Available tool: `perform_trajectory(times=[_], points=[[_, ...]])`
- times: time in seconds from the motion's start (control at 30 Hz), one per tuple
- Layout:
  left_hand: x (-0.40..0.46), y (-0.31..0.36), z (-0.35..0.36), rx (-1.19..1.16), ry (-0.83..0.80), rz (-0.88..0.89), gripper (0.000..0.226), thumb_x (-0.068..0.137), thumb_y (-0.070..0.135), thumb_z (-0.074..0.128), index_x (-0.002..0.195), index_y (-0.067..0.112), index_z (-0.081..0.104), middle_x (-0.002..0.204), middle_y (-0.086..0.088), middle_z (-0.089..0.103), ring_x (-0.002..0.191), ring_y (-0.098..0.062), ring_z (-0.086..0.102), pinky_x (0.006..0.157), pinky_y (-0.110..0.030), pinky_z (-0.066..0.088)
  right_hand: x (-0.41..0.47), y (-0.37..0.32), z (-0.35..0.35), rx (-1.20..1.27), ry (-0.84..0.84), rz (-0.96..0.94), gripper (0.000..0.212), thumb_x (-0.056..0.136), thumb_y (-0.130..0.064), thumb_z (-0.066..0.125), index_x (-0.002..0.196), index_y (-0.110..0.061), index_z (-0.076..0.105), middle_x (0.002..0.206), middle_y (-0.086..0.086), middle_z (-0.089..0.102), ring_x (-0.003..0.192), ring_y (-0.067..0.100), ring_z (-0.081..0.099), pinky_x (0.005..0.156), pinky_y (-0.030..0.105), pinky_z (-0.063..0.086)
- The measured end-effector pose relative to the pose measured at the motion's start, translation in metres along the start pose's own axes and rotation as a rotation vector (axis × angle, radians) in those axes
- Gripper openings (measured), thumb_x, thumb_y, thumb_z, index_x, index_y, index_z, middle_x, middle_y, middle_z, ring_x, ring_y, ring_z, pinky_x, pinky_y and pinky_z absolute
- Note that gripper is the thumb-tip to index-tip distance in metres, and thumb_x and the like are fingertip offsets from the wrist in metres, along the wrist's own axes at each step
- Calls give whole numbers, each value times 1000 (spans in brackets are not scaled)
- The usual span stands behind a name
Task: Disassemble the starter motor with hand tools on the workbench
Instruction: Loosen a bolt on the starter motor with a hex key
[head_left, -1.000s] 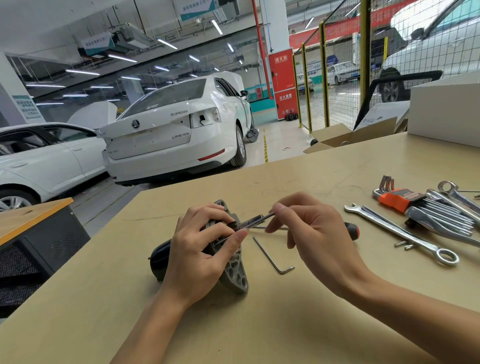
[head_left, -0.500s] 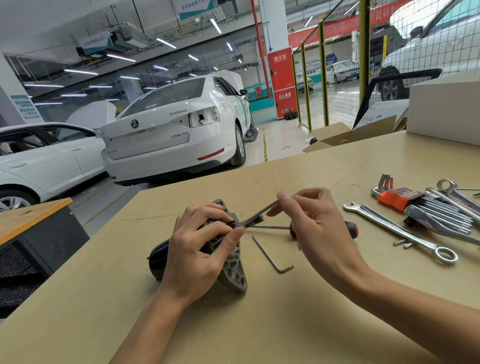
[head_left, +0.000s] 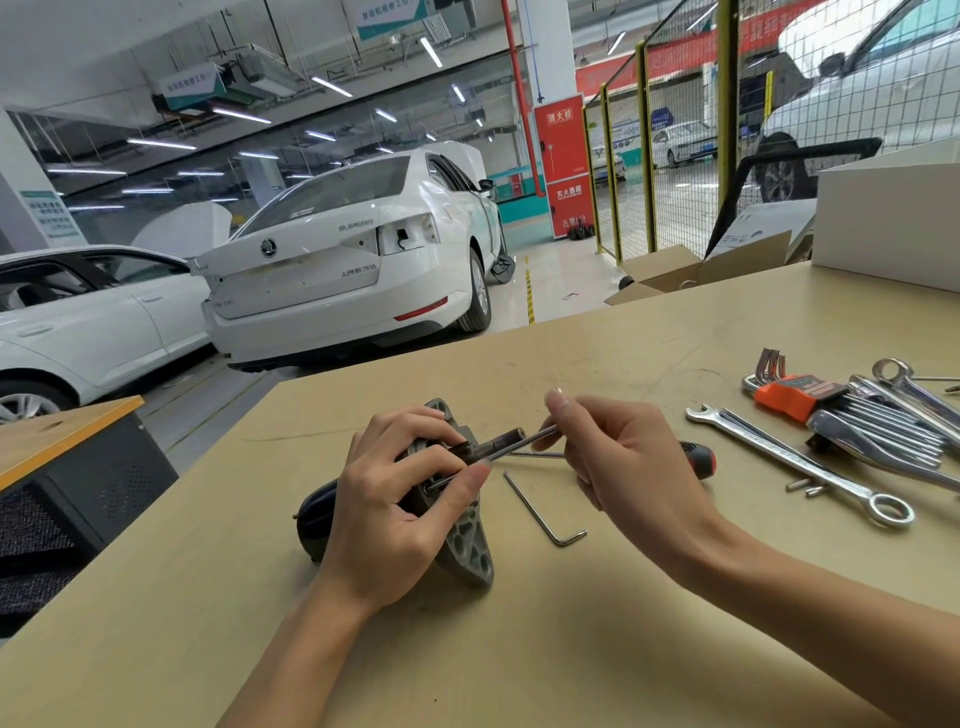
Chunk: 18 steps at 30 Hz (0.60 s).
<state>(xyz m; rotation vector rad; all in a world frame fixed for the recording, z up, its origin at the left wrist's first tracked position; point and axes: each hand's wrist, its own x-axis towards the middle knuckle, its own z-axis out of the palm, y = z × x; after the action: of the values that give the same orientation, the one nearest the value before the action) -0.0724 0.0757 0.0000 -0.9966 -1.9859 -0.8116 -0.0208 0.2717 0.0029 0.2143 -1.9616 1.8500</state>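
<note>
Grey cast-metal starter motor (head_left: 462, 545) lies on its side on the tan bench (head_left: 519, 649), near the bench's left edge, its long axis running left to right, black end cap left, shaft pointing right. The left hand (head_left: 395, 509) grips its housing. The right hand (head_left: 623, 467) pinches a long thin bolt (head_left: 519, 441) slanting up to the right from the flange. A red cabinet (head_left: 563, 166) behind carries Chinese characters.
</note>
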Motion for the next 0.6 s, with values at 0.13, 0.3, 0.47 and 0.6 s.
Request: perform_trajectory(times=[0.13,0.3,0.47,0.6], points=[[0,0,1,13,-1,1,33,87,37,64,69,10,72,93,2,67,105,-19,59,85,-51,48,0,1,2,-35,-10,-83,43,98,-42,50,77,-7,64,51,-9,35,50,10,33,52,32,29],[1,0,1,23,-1,-7,35,88,38,63,70,10,73,94,3,67,105,-18,59,86,-48,48,1,3,2,-53,-20,-140,29,100,-34,51,84,-16,68,49,-12,39,48,7,34,48,27,29],[2,0,1,32,-2,-11,34,88,38,64,71,10,73,94,3,67,105,-17,59,86,-48,48,-1,3,3,-57,-46,-152,22,101,-28,50,91,-21,69,46,-14,40,45,6,34,46,22,29],[1,0,1,30,-1,-4,34,88,37,64,71,10,73,94,3,67,105,-18,59,86,-48,48,-4,0,2,-18,-60,-161,22,101,-31,52,90,-23,68,52,-15,47,49,3,42,50,14,34]])
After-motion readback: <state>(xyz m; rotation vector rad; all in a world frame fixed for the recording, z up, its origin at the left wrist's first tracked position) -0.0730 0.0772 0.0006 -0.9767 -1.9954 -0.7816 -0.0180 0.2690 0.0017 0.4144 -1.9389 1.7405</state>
